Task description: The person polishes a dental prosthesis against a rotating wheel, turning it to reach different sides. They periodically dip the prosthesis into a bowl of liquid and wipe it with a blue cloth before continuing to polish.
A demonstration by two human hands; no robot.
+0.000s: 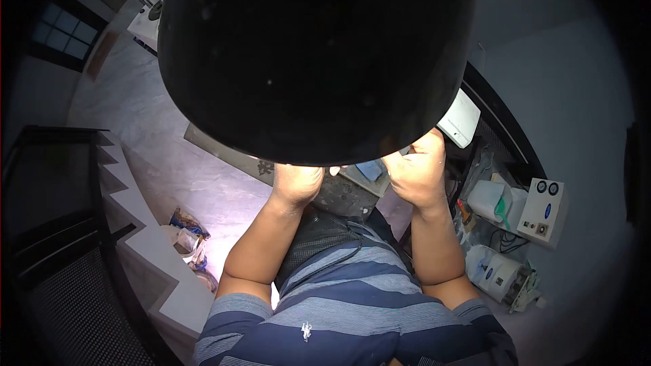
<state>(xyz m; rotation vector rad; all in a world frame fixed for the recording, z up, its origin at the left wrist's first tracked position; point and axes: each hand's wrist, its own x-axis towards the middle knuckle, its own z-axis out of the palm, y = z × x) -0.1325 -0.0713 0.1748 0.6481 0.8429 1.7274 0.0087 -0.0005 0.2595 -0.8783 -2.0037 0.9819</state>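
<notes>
Head view: a black dome (319,61) hides parts of my left hand (298,184) and right hand (419,175), so I cannot tell how open they are or what they hold. A blue piece (369,170) (partly hidden too) lies between them, nearer the right.

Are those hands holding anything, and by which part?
The black shape partly hides the left hand and right hand, so what either grip holds, if anything, can't be told.
</notes>
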